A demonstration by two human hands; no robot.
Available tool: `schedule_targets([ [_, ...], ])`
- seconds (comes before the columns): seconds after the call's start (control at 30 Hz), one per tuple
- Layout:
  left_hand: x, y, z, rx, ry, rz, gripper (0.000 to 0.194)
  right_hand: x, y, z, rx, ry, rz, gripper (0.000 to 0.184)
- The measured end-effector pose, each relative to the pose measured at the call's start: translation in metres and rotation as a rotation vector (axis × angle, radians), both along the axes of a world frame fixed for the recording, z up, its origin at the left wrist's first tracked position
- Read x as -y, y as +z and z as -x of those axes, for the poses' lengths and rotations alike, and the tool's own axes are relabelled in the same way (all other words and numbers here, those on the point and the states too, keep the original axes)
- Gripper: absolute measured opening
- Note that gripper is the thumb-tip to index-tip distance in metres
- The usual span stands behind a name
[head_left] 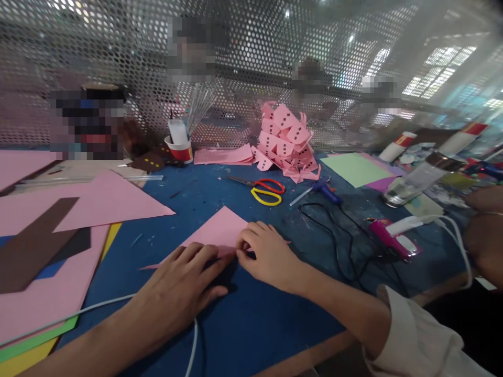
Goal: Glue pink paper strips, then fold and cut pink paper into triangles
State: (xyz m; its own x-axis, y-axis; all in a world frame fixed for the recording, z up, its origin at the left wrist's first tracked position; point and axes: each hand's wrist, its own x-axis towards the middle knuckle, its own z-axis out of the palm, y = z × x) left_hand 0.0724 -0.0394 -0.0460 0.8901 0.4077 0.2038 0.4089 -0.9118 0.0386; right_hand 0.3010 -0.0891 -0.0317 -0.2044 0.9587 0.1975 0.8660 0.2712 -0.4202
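Note:
A folded pink paper triangle [223, 226] lies on the blue tabletop, its peak pointing away from me. My left hand [184, 275] rests across its left part and near edge, fingers stretched and thumb held apart. At the middle of the near edge, my right hand [263, 251] has thumb and fingertips pinched on the paper. Its grip is partly hidden behind the curled fingers. Just beyond the paper lie scissors [267, 191] with one red and one yellow handle.
Folded pink paper pieces with black marks [285, 141] are heaped at the back. Right of the scissors is a blue glue gun [328, 191] with a black cord, near a magenta device [395, 241]. Coloured sheets [106, 201] cover the left. A white cable [106, 302] runs under my left arm.

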Motion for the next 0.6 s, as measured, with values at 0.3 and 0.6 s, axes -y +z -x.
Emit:
schedule_targets([
  [0.3,0.0019,0.0019,-0.0014,0.009,0.006,-0.001,0.048,-0.0011,-0.0014,0.0027,0.044,-0.056,-0.02,0.007],
  [0.6,0.0019,0.0026,-0.0002,0.017,0.002,0.014,0.046,-0.0003,0.0012,-0.0036,0.077,-0.079,-0.006,0.008],
])
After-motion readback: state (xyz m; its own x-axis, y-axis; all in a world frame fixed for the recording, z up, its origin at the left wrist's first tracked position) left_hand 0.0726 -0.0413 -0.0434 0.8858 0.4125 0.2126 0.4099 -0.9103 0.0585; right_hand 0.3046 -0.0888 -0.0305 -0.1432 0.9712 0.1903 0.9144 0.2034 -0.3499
